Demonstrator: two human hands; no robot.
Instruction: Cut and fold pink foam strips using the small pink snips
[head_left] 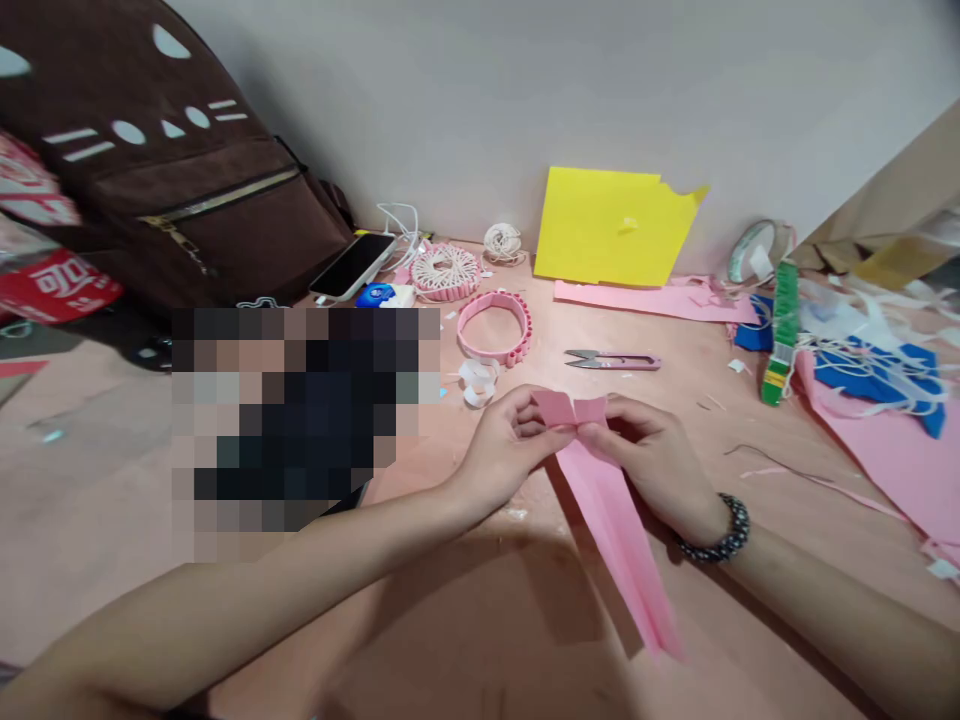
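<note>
Between both hands, a long strip of pink paper (611, 520) is pinched near its far end. My left hand (499, 450) grips the left side of that end, thumb on top. On the right side my right hand (660, 460), with a dark beaded bracelet (720, 530) at the wrist, pinches it the same way. A slit or fold parts the far end between the two thumbs. The strip's creased tail hangs down toward me. Just beyond the hands lie thread snips (613, 360) and a pink ring with small loops (495, 328).
Toward the wall are a string-wound pink ring (446, 272), a phone (352, 266), a string ball (502, 243) and yellow card (615, 228). At right lie a green-handled cutter (784, 320), string and paper scraps (885, 370). A brown backpack (187, 180) and cola bottle (60, 280) stand left.
</note>
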